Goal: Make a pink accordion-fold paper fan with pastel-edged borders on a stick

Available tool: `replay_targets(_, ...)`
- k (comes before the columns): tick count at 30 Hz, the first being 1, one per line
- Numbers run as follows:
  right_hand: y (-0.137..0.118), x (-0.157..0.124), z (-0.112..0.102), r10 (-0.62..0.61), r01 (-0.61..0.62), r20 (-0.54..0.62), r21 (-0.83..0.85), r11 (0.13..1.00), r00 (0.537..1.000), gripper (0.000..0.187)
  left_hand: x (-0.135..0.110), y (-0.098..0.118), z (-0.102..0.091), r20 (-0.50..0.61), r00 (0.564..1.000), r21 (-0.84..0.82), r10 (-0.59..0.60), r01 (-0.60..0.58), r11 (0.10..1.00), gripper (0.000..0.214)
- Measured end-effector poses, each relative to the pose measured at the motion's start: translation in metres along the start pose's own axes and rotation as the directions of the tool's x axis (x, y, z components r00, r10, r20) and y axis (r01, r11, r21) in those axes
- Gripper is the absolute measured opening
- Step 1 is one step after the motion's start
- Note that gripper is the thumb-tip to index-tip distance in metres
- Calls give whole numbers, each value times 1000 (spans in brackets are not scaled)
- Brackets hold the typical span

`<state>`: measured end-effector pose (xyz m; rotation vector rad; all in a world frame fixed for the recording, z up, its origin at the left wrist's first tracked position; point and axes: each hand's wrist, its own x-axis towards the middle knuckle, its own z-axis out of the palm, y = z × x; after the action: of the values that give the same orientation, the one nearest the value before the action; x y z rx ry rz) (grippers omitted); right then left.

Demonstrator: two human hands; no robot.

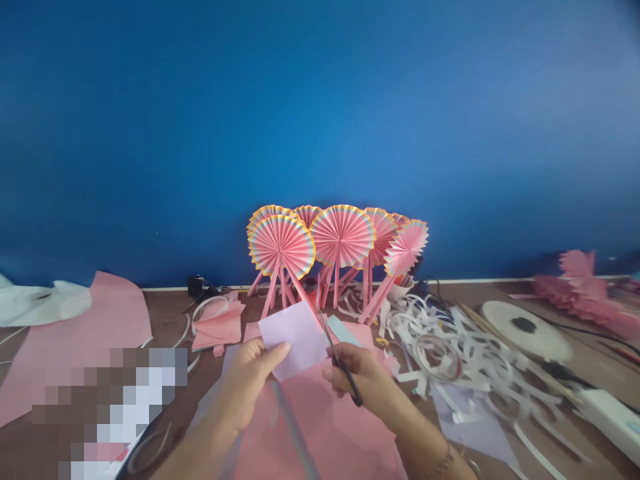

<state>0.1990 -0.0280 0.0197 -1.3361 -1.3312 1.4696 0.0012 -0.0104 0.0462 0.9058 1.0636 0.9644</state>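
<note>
My left hand [249, 380] pinches a small pale lilac sheet of paper [295, 337] by its lower left corner, thumb on top. My right hand [357, 377] is closed round the black handles of a pair of scissors [334, 350], whose blades point up along the sheet's right edge. Both hands hover above a large pink sheet [325, 433] lying on the brown floor. Behind them, several pink pleated paper fans on pink sticks [340, 247] lean against the blue wall.
A heap of white paper strips [450, 347] lies to the right, with a white tape roll [525, 330] and a white power strip [610, 417]. Folded pink paper [220, 327] and a big pink sheet [75, 333] lie left. More pink pleated pieces [585, 287] sit far right.
</note>
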Motion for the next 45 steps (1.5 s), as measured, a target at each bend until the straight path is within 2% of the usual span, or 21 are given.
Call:
replay_targets(4,0,-3,-6,-51,48,219,16,999,974,55,5,5,-6,-123,989,13,77,-76,997,42)
replay_targets(7,3,-5,-3,-59,60,265,2,998,962,60,7,6,-9,-134,985,16,112,-111,994,43)
replay_targets(14,7,-8,9,-40,56,195,-76,996,980,59,4,4,-6,-92,990,40,105,-101,994,40)
replay_targets(23,-3,-8,10,-9,18,151,-59,998,989,61,1,5,-4,-109,990,31,88,-85,996,40)
replay_targets(33,-4,-7,10,13,-7,133,-45,999,991,63,1,3,-6,-70,992,40,104,-101,994,40)
replay_targets(45,2,-7,13,2,-3,100,19,1000,995,48,4,3,-5,-67,994,1,88,-89,996,38)
